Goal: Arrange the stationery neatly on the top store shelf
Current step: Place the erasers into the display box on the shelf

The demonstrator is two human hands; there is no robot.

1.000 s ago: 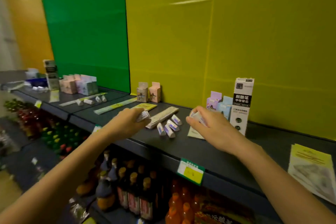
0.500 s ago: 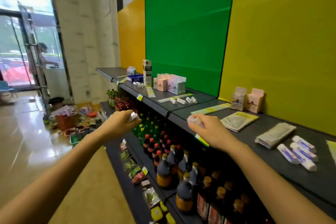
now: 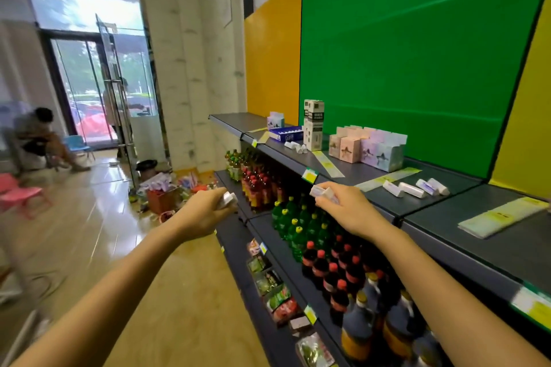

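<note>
head view panned left; my left hand pinches a white pack, right hand likewise, relocating both downshelf.

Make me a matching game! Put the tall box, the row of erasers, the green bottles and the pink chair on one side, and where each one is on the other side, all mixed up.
Things
1. tall white box
2. row of four erasers
3. green bottles
4. pink chair

Places
A. on the floor
B. lying flat on the top shelf
C. standing upright beside the blue box
D. under the top shelf

Pairs: 1-C, 2-B, 3-D, 4-A
</note>
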